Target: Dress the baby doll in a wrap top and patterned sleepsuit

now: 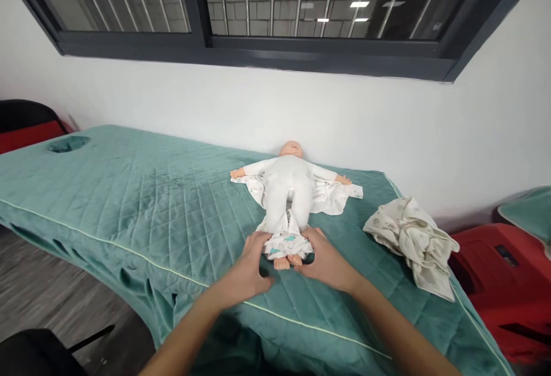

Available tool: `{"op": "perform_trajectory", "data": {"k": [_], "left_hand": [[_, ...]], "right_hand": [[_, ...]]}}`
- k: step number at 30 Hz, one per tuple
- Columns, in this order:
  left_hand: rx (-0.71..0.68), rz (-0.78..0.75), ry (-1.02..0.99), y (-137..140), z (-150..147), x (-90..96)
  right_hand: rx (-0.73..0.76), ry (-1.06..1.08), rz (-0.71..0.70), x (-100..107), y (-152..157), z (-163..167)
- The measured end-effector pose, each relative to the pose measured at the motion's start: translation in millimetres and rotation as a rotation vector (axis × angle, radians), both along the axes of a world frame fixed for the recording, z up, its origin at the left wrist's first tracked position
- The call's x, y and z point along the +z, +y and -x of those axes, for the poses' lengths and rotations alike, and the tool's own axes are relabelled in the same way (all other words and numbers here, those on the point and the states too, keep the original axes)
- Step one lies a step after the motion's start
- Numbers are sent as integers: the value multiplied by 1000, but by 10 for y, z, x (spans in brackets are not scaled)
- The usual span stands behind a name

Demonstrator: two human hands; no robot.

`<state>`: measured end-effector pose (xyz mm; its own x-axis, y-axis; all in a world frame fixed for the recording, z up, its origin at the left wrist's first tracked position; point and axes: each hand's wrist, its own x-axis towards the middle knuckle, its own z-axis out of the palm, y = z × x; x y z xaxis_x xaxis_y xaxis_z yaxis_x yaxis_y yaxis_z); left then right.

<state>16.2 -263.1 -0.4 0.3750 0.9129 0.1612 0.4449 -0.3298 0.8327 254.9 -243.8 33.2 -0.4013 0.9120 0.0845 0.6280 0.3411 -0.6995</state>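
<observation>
A baby doll (289, 178) lies on its back on the bed, its head toward the wall and its arms spread. It wears a white bodysuit, and a white printed shirt (329, 195) lies spread beneath its back and arms. Small white trousers (286, 245) with a green print are bunched round its lower legs, and the feet show below them. On the left edge of the trousers is my left hand (248, 268), its fingers closed on the cloth and the thumb held off. My right hand (323, 262) grips the opposite edge; some of its fingertips are hidden.
A crumpled cream cloth (411, 244) lies at the bed's right side. The bed has a green quilted cover (181, 209) with a face hole (69, 144) at the far left. Red cases (503, 284) stand right of it. A barred window (275, 49) is above.
</observation>
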Motion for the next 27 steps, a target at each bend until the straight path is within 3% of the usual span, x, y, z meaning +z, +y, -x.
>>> {"op": "perform_trajectory", "data": {"k": [4,7,12,16,20,27], "left_hand": [[122,-156,136,16,-110,13],[118,-189,215,83,-121,127],[64,6,237,73,-46,393],[-86,215,58,13,-4,568],[-176,327,-44,26,60,773],[-398,412,96,146,224,1324]], "right_hand": [[-1,-41,2,55,25,-12],[-25,-22,19,107,11,-33],[-26,113,231,230,-91,-93],[95,230,407,442,-160,-135],[172,314,634,675,-148,-167],[245,417,754,1063,64,-239]]}}
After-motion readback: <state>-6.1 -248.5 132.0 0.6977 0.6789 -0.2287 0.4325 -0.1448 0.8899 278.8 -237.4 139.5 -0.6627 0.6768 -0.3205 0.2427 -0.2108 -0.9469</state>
